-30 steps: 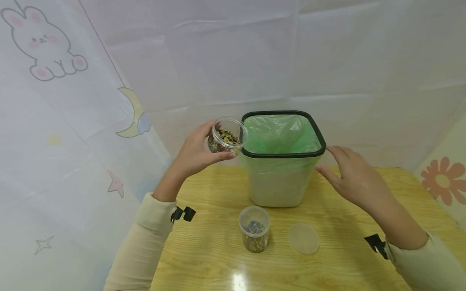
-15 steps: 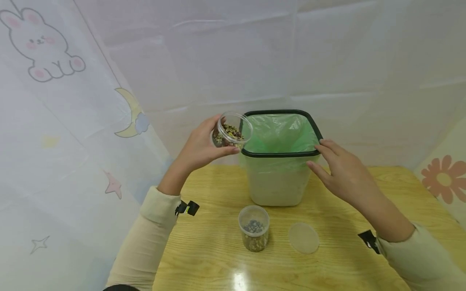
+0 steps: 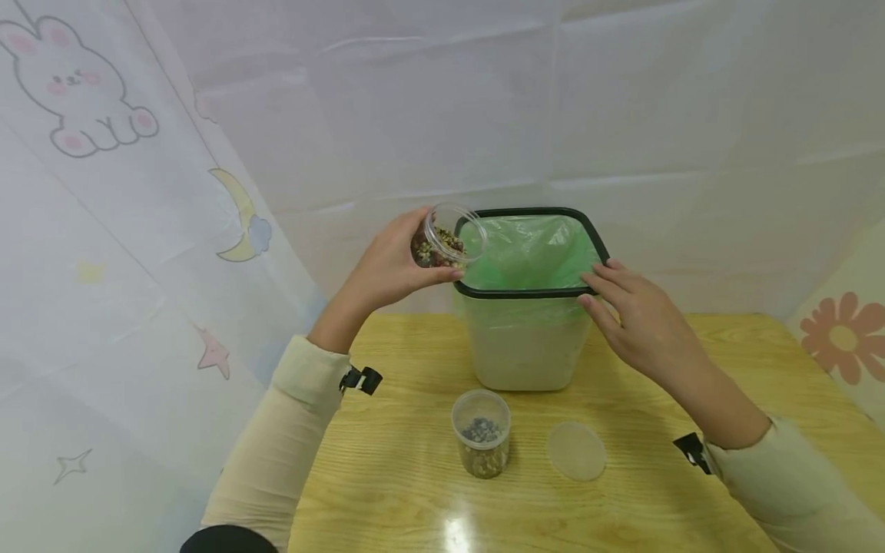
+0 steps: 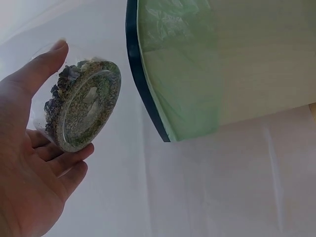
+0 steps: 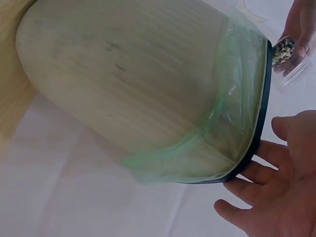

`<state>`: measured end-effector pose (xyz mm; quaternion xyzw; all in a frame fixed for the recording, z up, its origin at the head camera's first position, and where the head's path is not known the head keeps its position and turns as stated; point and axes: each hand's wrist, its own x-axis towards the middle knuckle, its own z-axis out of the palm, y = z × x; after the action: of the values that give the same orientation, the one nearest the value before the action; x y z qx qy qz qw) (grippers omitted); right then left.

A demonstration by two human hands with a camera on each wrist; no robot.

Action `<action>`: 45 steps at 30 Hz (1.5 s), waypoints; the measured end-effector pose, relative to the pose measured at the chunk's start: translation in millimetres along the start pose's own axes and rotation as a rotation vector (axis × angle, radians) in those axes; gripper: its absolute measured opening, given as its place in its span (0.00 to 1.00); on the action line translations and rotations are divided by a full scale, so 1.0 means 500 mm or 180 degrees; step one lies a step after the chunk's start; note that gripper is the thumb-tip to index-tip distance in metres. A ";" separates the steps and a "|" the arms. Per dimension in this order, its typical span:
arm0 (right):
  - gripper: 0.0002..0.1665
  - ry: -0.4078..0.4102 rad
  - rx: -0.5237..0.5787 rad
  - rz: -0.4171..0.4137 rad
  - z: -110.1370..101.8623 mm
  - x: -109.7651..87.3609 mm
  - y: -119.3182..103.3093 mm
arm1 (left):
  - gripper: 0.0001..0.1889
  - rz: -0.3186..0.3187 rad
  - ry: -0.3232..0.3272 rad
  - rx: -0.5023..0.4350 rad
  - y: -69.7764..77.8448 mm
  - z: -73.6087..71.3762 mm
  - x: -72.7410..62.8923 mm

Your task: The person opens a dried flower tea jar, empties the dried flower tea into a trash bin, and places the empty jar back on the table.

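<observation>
Fingers (image 4: 75, 173) of the left hand (image 3: 390, 257) curl round a clear jar (image 3: 449, 224), with the thumb (image 4: 44, 64) across its opposite side; inside their grip the jar lies tilted, mouth turned toward the bin, base toward the left wrist; dried bits (image 3: 445, 247), yellowish, green and dark, lie in it, between thumb and fingers. Just past these fingertips comes the black rim (image 3: 532, 294) of a pale bin (image 3: 525, 357); on its other side the right hand (image 3: 646, 322) has its fingers (image 5: 247, 192) loosely straight and slightly spread, gripping nothing; some of them touch the rim at its near corner, while the little finger stands off it.

Between the two sets of fingers, a green bag (image 3: 532, 246) lines the bin and folds down outside; lower, toward the person from both hands, a second jar (image 3: 484, 461) of greyish bits stands upright on the table (image 3: 387, 430); beside it lies a round lid (image 3: 576, 452); well beyond all the fingers hangs a pale sheet (image 3: 415, 92).
</observation>
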<state>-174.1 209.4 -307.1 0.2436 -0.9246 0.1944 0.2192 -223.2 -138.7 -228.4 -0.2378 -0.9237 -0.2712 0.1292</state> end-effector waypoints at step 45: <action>0.19 0.0883 -0.0393 -0.0522 0.029 0.012 0.024 | 0.57 0.0041 -0.0468 0.0765 0.052 -0.005 0.065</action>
<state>-189.8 210.3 -319.4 0.2752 -0.8726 0.1505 0.3744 -237.5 -108.7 -203.1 -0.2458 -0.9549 -0.1396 0.0905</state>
